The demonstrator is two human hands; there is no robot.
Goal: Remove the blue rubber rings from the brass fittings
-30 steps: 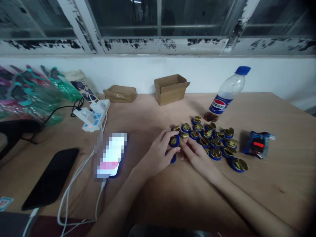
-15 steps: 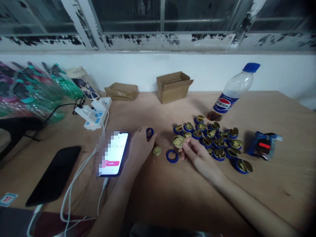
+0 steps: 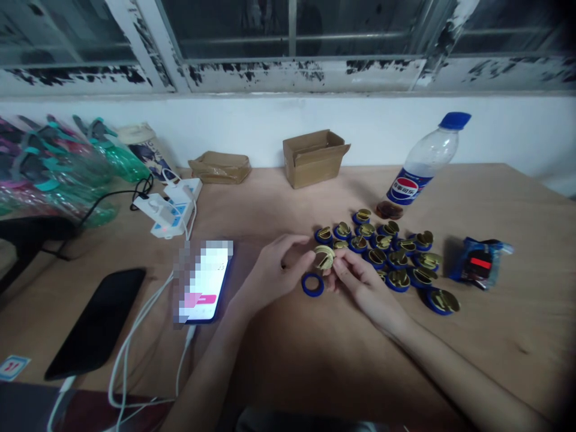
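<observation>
My right hand (image 3: 360, 279) pinches a gold-coloured metal disc (image 3: 323, 258) with a slotted or folded piece on its face, holding it up at a tilt. From the other side my left hand (image 3: 281, 267) reaches toward it, thumb at the disc's left edge and index finger stretched out above. Between that thumb and finger is a gap, with a small dark spot I cannot make out. Just below the disc a blue ring (image 3: 312, 285) lies flat on the table. To the right, several gold discs set in blue rings (image 3: 377, 258) stand grouped together.
A cola bottle (image 3: 416, 168) and a blue plastic packet (image 3: 481, 264) stand right. Cardboard boxes (image 3: 310, 159) sit by the wall. On the left lie a lit phone (image 3: 207, 288), a dark phone (image 3: 96, 324), white cables, a power strip (image 3: 175, 207) and green bottles (image 3: 81, 162).
My left hand has moved right to the disc, and the blue ring that showed at its fingers is out of sight. The loose gold disc beside that hand is hidden now. My right hand keeps its hold.
</observation>
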